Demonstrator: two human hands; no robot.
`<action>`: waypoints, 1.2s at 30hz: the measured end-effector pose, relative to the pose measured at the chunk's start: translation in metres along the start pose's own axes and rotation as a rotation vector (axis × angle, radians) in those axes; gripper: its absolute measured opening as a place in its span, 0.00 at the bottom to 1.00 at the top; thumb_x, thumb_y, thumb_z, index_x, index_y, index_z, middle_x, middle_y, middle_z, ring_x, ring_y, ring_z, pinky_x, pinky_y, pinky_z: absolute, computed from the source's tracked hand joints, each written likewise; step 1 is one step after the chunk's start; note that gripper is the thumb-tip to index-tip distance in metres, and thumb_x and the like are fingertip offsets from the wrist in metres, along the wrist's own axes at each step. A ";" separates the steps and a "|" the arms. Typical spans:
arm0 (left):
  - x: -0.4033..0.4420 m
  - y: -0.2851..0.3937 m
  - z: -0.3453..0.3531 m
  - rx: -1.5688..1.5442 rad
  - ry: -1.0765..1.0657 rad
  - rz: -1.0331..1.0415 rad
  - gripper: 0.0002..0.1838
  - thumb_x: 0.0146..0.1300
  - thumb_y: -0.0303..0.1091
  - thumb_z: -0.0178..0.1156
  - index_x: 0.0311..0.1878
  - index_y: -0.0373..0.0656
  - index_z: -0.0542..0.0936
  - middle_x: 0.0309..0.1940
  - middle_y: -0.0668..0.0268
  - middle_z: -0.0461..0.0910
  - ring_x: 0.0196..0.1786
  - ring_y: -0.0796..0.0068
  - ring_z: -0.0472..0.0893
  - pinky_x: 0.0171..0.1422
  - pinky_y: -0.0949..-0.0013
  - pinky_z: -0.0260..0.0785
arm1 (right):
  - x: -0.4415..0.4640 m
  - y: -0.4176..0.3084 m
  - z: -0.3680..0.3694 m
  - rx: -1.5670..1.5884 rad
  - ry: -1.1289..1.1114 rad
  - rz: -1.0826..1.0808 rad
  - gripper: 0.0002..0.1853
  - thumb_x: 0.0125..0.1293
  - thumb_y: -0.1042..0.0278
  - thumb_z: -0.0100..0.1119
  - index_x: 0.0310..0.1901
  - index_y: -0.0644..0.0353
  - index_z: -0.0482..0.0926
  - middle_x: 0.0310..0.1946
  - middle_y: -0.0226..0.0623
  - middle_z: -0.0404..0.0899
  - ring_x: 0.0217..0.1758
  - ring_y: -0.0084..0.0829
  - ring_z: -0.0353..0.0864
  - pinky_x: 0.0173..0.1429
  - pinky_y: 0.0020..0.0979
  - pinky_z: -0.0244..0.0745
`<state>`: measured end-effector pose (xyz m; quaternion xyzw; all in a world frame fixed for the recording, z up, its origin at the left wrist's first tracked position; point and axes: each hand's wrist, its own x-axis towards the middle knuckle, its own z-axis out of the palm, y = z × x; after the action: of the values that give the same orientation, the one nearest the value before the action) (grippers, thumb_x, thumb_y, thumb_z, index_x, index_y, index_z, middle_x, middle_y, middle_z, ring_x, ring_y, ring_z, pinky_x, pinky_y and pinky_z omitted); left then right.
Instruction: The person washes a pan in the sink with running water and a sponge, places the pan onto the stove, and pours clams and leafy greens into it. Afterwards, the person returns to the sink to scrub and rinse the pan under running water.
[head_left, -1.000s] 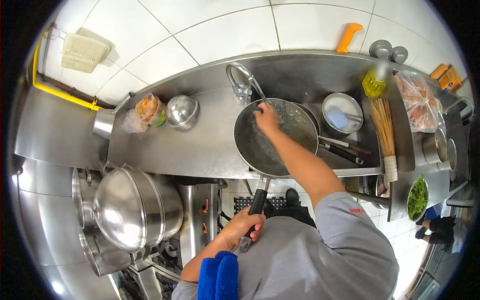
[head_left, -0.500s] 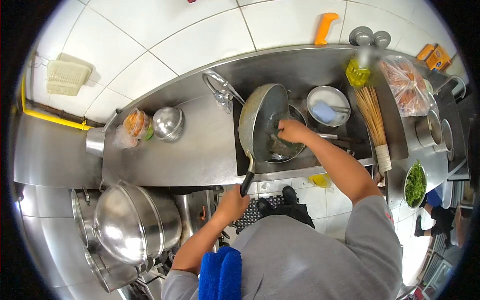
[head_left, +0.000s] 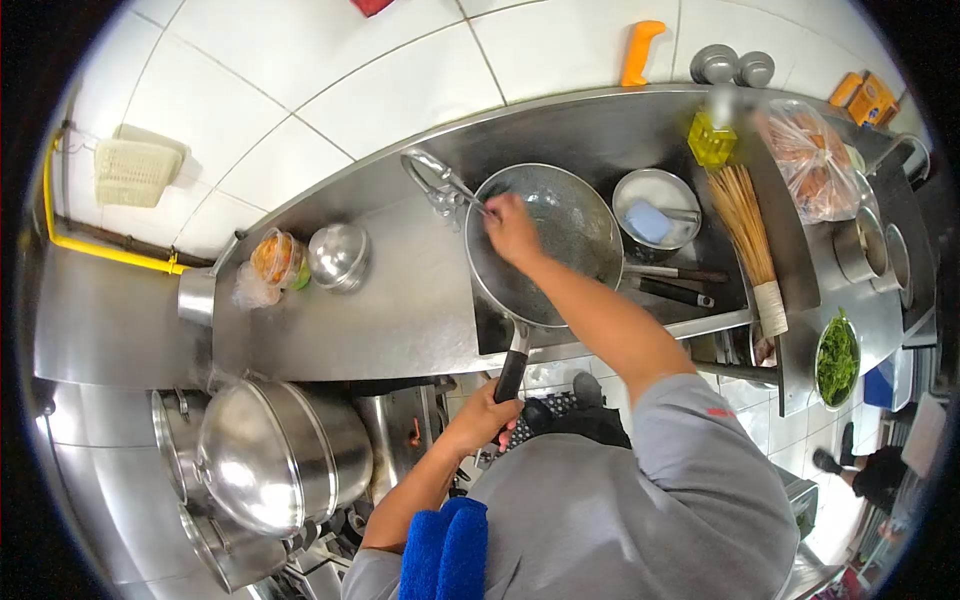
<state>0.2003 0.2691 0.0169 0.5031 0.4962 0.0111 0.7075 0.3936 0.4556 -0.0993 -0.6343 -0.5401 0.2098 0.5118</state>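
Observation:
A wide metal wok [head_left: 565, 235] lies in the sink, its bowl facing up and its inside wet. My left hand [head_left: 484, 418] is wrapped around the wok's black handle [head_left: 512, 372] near the sink's front edge. Over the left side of the wok, my right hand [head_left: 512, 230] is closed, its fingers at the end of the faucet [head_left: 440, 185] spout. Whatever those fingers hold is hidden. Right of the wok stands a metal bowl [head_left: 660, 190] with a light blue sponge [head_left: 648, 222] in it. Two handled tools, one with a black handle [head_left: 675, 292], lie below the bowl.
A bamboo brush [head_left: 745, 235] leans at the sink's right side, under a yellow bottle [head_left: 711, 140]. Stacked metal bowls [head_left: 338, 255] sit on the left counter. Large lidded pots [head_left: 265, 450] stand at lower left. A bowl of greens [head_left: 838, 360] is on the right.
The wok has gone from tilted on its side to lying open upward. My right hand has moved left from inside the wok to the faucet spout. My left hand still grips the handle.

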 end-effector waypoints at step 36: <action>-0.039 0.003 -0.017 0.003 0.131 -0.135 0.07 0.59 0.29 0.55 0.33 0.37 0.67 0.17 0.68 0.69 0.13 0.79 0.69 0.16 0.72 0.62 | 0.002 0.087 -0.079 -0.985 -0.363 -0.746 0.09 0.59 0.65 0.53 0.37 0.55 0.81 0.48 0.36 0.71 0.50 0.35 0.70 0.46 0.34 0.74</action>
<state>0.1696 0.2626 0.0458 0.4680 0.5742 -0.0044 0.6718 0.5000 0.4335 -0.1446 -0.5189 -0.8355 -0.1511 0.0996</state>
